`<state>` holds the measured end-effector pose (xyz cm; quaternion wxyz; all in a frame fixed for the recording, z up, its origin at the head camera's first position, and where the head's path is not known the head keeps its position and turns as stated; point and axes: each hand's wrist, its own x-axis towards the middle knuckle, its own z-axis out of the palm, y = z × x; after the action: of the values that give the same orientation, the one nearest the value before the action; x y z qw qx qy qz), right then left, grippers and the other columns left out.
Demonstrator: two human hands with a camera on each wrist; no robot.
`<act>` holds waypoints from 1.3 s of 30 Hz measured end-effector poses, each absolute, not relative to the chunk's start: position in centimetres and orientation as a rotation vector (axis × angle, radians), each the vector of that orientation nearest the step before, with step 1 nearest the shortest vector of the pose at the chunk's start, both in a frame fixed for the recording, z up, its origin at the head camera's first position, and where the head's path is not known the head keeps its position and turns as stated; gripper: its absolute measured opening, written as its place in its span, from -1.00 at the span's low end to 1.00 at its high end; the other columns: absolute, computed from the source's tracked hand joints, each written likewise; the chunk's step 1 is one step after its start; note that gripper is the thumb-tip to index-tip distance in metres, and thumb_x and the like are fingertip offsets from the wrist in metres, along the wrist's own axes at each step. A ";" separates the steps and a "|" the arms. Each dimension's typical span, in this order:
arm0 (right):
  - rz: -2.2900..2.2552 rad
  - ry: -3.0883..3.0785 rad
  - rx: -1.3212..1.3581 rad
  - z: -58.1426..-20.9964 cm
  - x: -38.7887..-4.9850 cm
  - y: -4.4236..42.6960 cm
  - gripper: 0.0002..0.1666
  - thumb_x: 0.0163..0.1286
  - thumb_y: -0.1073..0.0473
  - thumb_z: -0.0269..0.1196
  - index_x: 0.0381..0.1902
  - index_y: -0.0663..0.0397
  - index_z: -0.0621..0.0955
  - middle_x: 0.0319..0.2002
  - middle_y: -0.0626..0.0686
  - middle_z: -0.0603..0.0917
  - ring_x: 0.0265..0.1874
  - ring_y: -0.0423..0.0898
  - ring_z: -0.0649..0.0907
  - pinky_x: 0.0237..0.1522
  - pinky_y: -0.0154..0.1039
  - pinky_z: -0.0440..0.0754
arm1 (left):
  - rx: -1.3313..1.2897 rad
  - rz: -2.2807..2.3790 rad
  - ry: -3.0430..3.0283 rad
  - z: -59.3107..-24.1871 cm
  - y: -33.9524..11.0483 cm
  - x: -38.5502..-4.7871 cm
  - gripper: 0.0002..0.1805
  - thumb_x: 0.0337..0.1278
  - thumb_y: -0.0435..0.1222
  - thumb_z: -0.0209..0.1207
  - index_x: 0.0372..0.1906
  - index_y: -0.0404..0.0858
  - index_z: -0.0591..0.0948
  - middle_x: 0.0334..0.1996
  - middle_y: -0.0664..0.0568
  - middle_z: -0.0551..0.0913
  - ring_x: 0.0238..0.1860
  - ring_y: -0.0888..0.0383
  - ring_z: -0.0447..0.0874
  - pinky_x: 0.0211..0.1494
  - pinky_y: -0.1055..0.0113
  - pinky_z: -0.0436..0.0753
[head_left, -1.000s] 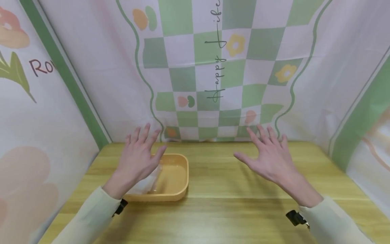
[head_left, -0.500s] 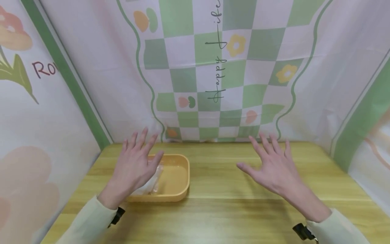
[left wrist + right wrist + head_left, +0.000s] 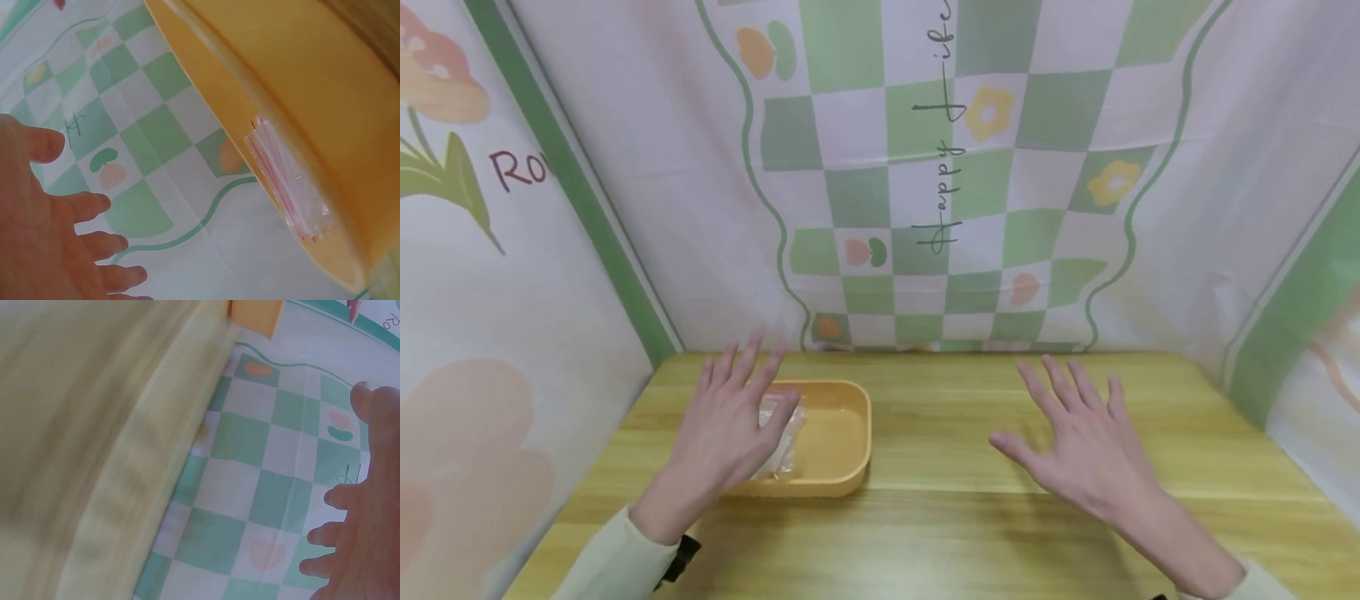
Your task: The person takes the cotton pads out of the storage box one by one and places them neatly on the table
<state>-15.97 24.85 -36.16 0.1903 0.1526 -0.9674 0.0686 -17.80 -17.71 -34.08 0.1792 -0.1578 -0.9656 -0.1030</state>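
In the head view the left hand (image 3: 722,433) hovers over the left part of a yellow tray (image 3: 846,479), fingers spread, holding nothing. Clear plastic bags with red edge lines, a plastic bag (image 3: 290,181) among them in the left wrist view, lie inside the tray, partly hidden by that hand in the head view. The right hand (image 3: 1097,458) is raised above the table's right side, its fingers spread and palm down, touching nothing. In the right wrist view the right hand (image 3: 365,506) appears at the right edge, apart from the tray (image 3: 256,315).
A wooden table (image 3: 925,533) fills the lower part of the head view. Behind it hangs a cloth (image 3: 917,292) with green and white checks, flowers and lettering. More printed cloth (image 3: 580,333) stands at the left side, and another at the right.
Both hands have drawn back a little toward the wearer, the left also leftward and the right slightly rightward. More of the bag in the tray shows. The view has shifted slightly.
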 end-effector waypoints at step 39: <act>0.339 -2.689 0.457 -39.0 -10.1 25.3 -0.25 0.30 -0.31 0.46 0.17 0.17 0.74 0.23 0.32 0.67 0.12 0.39 0.65 0.09 0.41 0.63 | -0.357 -0.712 -2.824 -40.3 -25.9 -13.4 -0.12 0.48 0.08 0.24 0.64 -0.32 0.24 0.62 -0.41 0.06 0.36 -0.58 0.37 0.28 -0.59 0.38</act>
<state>-10.12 25.32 -39.03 0.1954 0.1631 -0.9595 0.1211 -13.38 -25.92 -40.32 0.1036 -0.1212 -0.9572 -0.2414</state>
